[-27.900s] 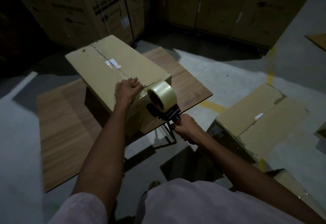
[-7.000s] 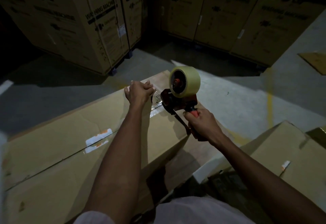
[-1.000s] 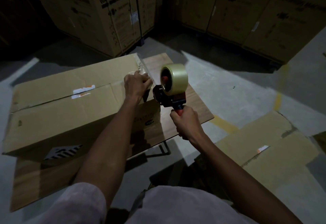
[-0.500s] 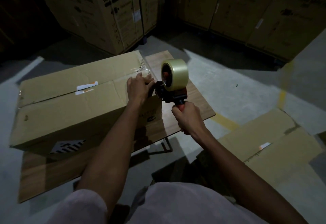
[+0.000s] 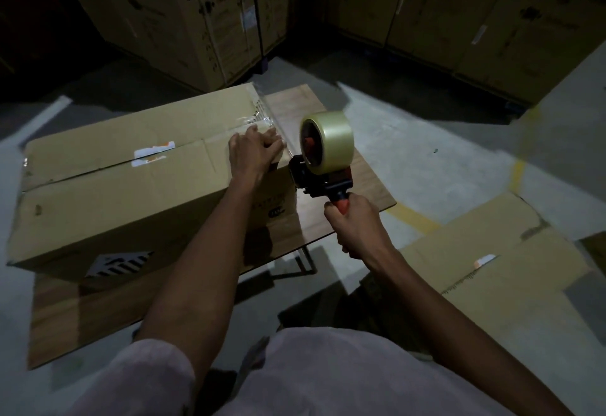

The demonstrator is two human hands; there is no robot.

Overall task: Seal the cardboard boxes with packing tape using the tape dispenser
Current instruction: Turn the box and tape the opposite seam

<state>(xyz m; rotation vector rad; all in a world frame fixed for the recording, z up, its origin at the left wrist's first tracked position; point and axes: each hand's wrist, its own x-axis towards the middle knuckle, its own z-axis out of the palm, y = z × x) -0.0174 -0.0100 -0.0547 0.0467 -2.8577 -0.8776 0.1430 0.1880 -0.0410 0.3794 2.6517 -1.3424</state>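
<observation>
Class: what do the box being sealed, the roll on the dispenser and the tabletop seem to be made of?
Box: matte brown cardboard, with creased flaps.
Roll: glossy, translucent yellowish plastic tape.
Tabletop: wood or wood-look laminate, judging by its grain lines.

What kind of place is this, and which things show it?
Probably a warehouse or storeroom: tall printed cardboard cartons stand in rows on a bare grey concrete floor with yellow painted lines, and a brown cardboard box lies on a low wooden table.
</observation>
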